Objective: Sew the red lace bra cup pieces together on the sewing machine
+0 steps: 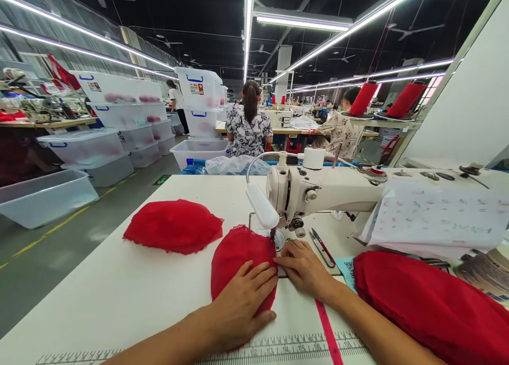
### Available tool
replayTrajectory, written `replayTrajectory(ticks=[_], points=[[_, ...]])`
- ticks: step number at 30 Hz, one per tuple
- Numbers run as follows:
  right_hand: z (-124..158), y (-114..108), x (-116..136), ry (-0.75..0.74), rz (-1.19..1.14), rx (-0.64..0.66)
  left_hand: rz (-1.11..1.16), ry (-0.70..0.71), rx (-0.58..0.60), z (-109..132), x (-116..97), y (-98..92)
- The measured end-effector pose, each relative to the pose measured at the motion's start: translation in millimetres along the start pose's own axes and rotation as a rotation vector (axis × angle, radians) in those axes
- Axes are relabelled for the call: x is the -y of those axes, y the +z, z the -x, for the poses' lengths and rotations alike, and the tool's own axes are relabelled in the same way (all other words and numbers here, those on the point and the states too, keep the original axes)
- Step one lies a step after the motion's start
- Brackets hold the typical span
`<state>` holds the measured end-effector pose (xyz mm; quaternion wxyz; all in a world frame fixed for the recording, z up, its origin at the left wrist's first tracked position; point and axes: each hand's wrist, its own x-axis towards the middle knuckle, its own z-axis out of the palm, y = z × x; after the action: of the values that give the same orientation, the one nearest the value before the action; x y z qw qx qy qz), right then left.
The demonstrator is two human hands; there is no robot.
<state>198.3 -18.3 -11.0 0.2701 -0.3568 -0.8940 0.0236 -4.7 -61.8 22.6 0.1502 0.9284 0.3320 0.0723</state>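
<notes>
A rounded red fabric piece (238, 251) lies on the white table, its right edge by the needle and presser foot (273, 235) of a sewing machine (318, 187). My left hand (248, 296) rests flat on this fabric, fingers stretched out and thumb apart. Close in front of the needle, my right hand (300, 264) has its fingers bent and pinched at the fabric's right edge; the fingertips partly cover the grip. To the left lies another red fabric piece (173, 225). A red fabric pile (429, 301) sits beyond my right forearm.
Thread snips (322, 247) lie right of the needle. A printed ruler (286, 349) and a pink tape strip (328, 330) run near the front edge. Papers (441, 214) hang on the machine arm. Red thread cones (363, 99) stand behind. A person (249, 124) sits ahead, near plastic bins (199, 97).
</notes>
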Motion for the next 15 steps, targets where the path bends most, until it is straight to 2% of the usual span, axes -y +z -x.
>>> replayTrajectory(ticks=[8, 15], points=[[-5.9, 3.5, -3.6, -0.009, 0.042, -0.049, -0.068, -0.028, 0.021, -5.9, 5.7, -7.9], [-7.9, 3.6, -10.9, 0.07, 0.036, -0.097, -0.068, -0.086, -0.076, -21.8, 15.4, 0.7]])
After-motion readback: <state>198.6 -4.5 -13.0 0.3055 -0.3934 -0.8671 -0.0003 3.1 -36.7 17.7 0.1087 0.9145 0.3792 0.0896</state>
